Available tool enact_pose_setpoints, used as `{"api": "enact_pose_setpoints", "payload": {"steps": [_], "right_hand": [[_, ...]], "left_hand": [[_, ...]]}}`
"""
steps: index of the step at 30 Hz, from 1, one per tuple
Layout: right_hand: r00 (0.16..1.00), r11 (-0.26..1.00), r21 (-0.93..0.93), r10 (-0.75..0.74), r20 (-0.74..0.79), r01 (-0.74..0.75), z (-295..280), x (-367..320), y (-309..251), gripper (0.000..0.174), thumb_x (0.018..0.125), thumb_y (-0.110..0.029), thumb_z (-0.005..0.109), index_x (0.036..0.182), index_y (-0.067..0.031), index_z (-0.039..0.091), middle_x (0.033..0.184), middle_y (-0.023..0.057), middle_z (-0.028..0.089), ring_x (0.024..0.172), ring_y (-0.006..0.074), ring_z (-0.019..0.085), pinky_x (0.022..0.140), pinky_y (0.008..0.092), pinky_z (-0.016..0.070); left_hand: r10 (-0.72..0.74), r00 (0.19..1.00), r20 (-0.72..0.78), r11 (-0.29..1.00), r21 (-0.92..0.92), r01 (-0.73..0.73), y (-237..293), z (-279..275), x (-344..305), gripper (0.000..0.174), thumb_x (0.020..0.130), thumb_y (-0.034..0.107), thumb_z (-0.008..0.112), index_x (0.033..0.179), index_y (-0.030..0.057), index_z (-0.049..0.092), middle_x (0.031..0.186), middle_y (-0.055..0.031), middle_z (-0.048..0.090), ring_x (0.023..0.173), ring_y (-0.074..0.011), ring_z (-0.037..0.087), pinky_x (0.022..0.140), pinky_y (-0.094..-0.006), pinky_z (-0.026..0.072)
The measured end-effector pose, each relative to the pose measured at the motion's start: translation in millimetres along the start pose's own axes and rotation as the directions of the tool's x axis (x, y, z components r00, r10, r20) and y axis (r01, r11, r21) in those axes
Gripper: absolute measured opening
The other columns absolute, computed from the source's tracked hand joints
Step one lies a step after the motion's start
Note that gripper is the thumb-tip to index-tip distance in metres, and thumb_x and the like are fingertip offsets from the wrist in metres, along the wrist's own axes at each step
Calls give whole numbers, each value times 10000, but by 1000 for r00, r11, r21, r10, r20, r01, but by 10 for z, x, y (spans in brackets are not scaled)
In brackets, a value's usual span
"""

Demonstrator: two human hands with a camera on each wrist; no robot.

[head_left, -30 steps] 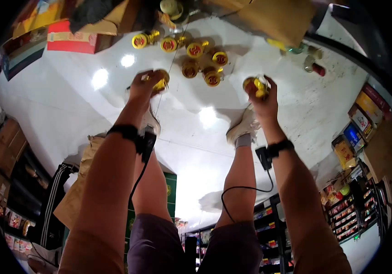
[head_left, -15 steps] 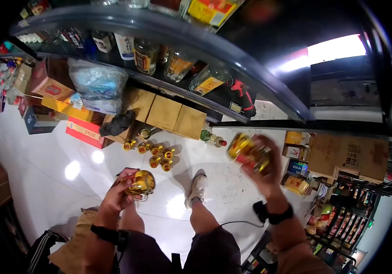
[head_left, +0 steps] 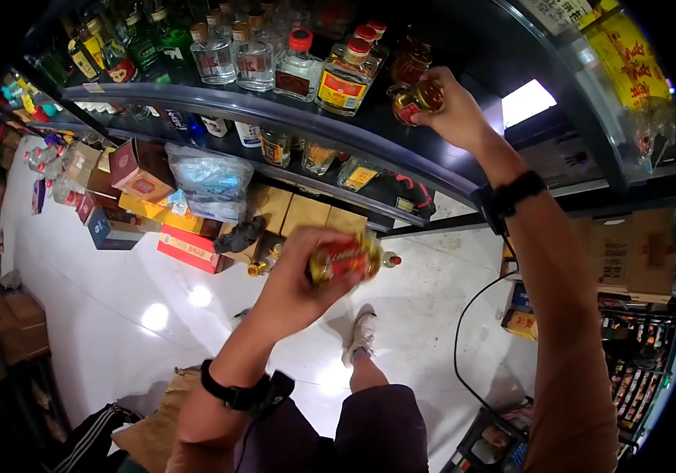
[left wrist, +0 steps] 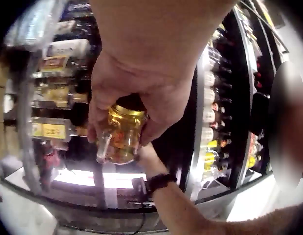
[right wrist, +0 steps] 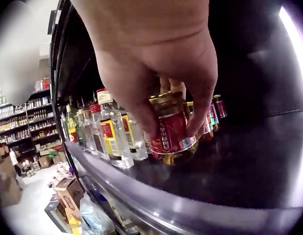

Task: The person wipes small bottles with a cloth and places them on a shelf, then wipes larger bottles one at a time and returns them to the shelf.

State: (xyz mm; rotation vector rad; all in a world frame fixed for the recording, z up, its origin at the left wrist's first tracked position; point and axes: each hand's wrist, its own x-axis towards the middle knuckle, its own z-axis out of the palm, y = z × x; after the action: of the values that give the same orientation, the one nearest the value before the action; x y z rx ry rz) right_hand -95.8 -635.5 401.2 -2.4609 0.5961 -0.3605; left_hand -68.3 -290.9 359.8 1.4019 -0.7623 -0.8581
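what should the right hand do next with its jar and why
I'd probably settle the jar onto the shelf beside the yellow-labelled bottle: the right hand grips it close to the shelf, though whether its base touches is unclear, and the left hand holds a second jar.

Looks like glossy glass on the red-labelled jar (right wrist: 171, 134), crinkled shiny plastic on the bluish bag (head_left: 210, 185), matt cardboard on the brown carton (head_left: 622, 251).
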Motion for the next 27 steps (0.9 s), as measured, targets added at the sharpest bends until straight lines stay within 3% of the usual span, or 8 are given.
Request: {"api": "enact_pose_setpoints", "payload": {"steps": [1,4,11,18,20,21,24,27], "right_hand": [[998,1000,-4,-7,58,7,16,52,41,604,699,-56,799,1209,-76,476,1120,147,550,1064,250,569,925,318,462],[997,982,-176,-74,-30,67,71,163,100,600,682,-84,808,1199,-97,506,1151,172,503,1075,296,553,961,339,445],[981,977,-196,-110,-160,78,233,318,266,673,694,-187,813,1292,-141,508,1230,240,433,1132,403,494,989,381,441],[984,987,-123,-119,-132,103,284,295,384,728,716,-141,795,1360,-125,454,1330,243,395,1148,405,515,967,385,467],[915,935,-49,-354,-192,351,313,280,516,758,729,-105,772,1394,-140,410,1324,230,410,1106,402,548,950,379,480],[903,937,-81,-350,-249,340,296,212,519,738,748,-58,732,1398,-148,394,1308,214,424,1064,385,578,923,380,496],[950,985,138,-54,-307,101,19,-178,358,657,771,-32,695,1361,-145,428,1294,195,429,1042,349,594,871,379,518],[926,973,203,-29,-377,113,-75,-635,373,572,798,-23,673,1311,-162,463,1229,155,447,955,270,605,785,338,537]], "left_hand": [[234,972,-20,959,167,-228,53,12,182,459,744,31,768,1143,51,543,1073,-123,531,1007,-275,564,853,-343,479],[343,939,10,806,510,-300,433,5,566,485,747,21,764,1162,58,516,1097,-107,528,1033,-230,579,871,-306,490],[422,905,48,725,581,-369,660,121,1181,409,763,66,745,1094,52,504,1063,-149,541,966,-297,582,823,-363,489],[423,889,176,581,700,-415,659,369,1572,356,757,95,742,1044,51,537,1013,-154,572,993,-337,563,847,-400,478],[391,899,194,591,696,-408,688,433,1713,333,756,107,741,1024,53,551,995,-147,589,1015,-349,552,872,-412,468],[404,886,226,530,732,-429,684,449,1805,340,754,110,743,1027,51,551,992,-156,577,997,-343,562,856,-404,481],[300,915,269,527,753,-394,698,474,2027,381,742,132,756,1060,77,553,1017,-175,522,912,-315,593,787,-381,522],[229,928,293,302,885,-354,638,475,2245,499,730,178,770,1162,170,521,1102,-178,471,921,-318,610,803,-399,539]]}}
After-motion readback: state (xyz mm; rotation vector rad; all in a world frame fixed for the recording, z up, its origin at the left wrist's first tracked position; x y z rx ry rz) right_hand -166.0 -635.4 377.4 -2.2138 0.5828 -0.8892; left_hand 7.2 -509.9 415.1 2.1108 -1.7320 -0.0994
